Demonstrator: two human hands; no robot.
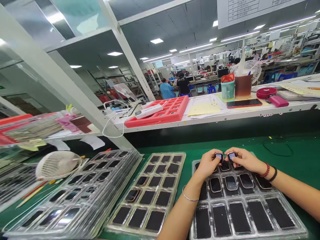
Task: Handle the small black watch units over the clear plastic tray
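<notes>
My left hand (208, 164) pinches a small square smartwatch (219, 156) with a lit screen between thumb and fingers. Close beside it, my right hand (246, 160) grips a second smartwatch (232, 156), its screen lit too. Both are held above the far rows of a clear plastic tray (226, 199) with black-lined pockets. Several dark-screened watches, among them one watch (215, 184) in a pale frame, lie in the tray's middle row. The pockets nearest me show only black lining. My fingers cover part of the far row.
Left of my tray lies another tray (153, 204) holding a couple of watches. Farther left stand a tall stack of filled trays (100, 196) and a white fan (58, 165). A shelf behind carries a red foam tray (172, 115), a phone (244, 103) and cups. People sit in the background.
</notes>
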